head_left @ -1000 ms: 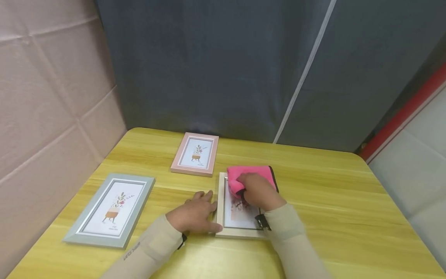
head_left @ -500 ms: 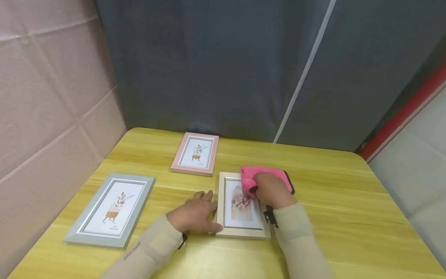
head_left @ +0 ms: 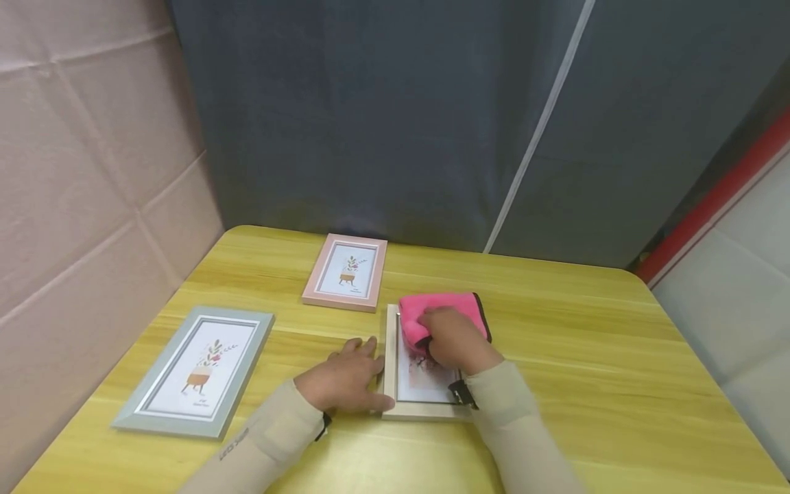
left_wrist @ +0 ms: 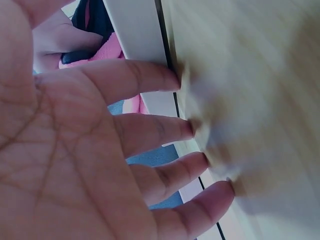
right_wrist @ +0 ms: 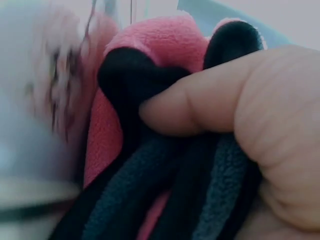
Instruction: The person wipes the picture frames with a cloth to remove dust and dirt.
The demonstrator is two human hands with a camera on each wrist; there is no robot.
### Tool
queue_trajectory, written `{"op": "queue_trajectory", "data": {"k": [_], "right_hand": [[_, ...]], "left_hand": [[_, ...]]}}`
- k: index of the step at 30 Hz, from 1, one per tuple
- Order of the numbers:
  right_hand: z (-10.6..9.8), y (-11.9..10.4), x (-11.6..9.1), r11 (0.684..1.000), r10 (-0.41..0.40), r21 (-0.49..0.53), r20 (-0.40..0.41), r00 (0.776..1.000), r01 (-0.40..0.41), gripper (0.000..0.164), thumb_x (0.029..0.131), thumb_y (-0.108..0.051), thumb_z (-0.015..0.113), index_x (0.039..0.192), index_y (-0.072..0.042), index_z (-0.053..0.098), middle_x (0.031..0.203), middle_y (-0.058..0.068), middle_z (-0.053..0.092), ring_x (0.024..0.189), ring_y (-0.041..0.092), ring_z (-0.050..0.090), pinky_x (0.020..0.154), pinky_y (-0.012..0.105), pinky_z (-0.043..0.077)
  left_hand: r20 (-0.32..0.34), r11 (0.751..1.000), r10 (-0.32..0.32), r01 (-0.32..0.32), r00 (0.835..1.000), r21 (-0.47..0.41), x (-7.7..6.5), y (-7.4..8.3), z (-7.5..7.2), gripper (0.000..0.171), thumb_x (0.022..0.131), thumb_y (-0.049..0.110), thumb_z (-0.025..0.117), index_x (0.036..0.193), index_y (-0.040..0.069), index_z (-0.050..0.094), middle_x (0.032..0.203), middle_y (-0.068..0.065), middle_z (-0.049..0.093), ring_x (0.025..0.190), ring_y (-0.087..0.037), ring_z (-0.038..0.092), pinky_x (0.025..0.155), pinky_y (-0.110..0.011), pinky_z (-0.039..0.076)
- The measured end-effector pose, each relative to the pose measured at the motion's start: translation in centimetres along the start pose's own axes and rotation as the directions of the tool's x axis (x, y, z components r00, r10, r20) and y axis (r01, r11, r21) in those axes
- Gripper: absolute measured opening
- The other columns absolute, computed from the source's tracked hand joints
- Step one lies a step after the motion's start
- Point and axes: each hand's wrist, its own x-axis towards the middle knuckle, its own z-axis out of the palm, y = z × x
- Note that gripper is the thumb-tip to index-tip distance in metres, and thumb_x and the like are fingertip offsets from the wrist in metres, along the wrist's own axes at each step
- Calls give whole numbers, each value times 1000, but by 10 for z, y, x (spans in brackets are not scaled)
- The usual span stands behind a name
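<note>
A cream photo frame [head_left: 426, 412] lies flat on the wooden table, its flower picture partly covered. My right hand [head_left: 459, 339] holds a folded pink cloth [head_left: 446, 302] with black edging over the frame's upper part. In the right wrist view, the thumb [right_wrist: 195, 107] presses into the folds of the cloth. Beside the frame's left edge rests my left hand [head_left: 342, 377], fingers spread on the table and thumb at the lower left corner. The left wrist view shows its fingers [left_wrist: 160, 132] extended with fingertips at the tabletop, gripping nothing.
To the left lies a larger grey-blue photo frame [head_left: 243, 384] with a plant picture. A pink photo frame [head_left: 313, 281] with a similar picture sits further back. A dark panel [head_left: 370, 123] stands behind the table [head_left: 592, 384], and a pale wall [head_left: 92, 206] rises on the left.
The right hand with the pink cloth moved right across the frame, uncovering more of the picture, then came back left over it. The left hand stayed put.
</note>
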Motion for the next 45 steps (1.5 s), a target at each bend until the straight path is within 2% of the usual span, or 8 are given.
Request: {"op": "queue_trajectory", "data": {"k": [5,9,12,21,25,31,37,45], "right_hand": [[3,-6,-1,998,-18,64,19,1000,17,44,87,3,67,128,-11,67,129,7,65,129,29,52,111,45,36],[-2,-4,-7,988,-30,152,3,1000,29,35,86,5,66,112,-18,72,104,-3,69,102,20,62,99,41,47],[-12,-1,-15,970,-74,232,-2,997,72,27,86,4,66,94,-21,70,84,-8,62,80,15,57,83,35,50],[-26,-7,-54,904,-323,323,88,942,280,34,83,7,64,75,-26,63,75,-15,57,71,5,54,71,25,49],[-16,-19,-67,912,-353,273,145,924,306,28,84,3,67,80,-25,69,79,-15,61,75,5,56,75,24,50],[-2,-38,-74,955,-296,29,142,945,295,41,82,-8,74,122,-18,73,112,-1,67,98,15,61,91,35,51],[2,-36,-57,967,-243,-44,135,961,251,37,84,-17,77,121,-20,73,100,-1,60,82,13,54,79,32,53],[-4,-33,-14,998,-61,-4,217,974,63,43,89,-10,71,131,-20,68,113,7,62,94,22,56,94,41,50]], "left_hand": [[-2,1000,2,-2,1000,15,1,-1,0,78,85,54,70,141,1,54,157,-25,29,143,-46,23,110,-63,27],[-7,1000,9,-9,1000,18,1,-2,1,77,85,53,70,139,1,56,156,-25,30,142,-46,25,109,-64,28],[-6,1000,17,-17,1000,24,2,-3,1,76,86,55,69,140,2,56,156,-24,31,143,-45,25,109,-63,29],[-47,999,43,-42,998,17,3,-5,0,74,83,58,70,133,5,63,155,-22,34,141,-42,30,108,-60,33],[-77,998,65,-64,995,11,3,-7,0,69,79,57,73,127,7,68,154,-22,36,139,-41,34,107,-57,37],[-101,995,89,-85,991,41,3,-9,0,71,79,58,72,131,9,66,153,-21,39,137,-40,37,105,-52,41],[-82,993,94,-87,992,82,3,-9,-1,70,81,63,69,127,11,69,153,-19,40,135,-38,39,105,-49,43],[-34,988,77,-72,996,135,1,-9,-2,79,85,63,65,142,10,55,154,-18,38,134,-36,38,106,-45,41]]}}
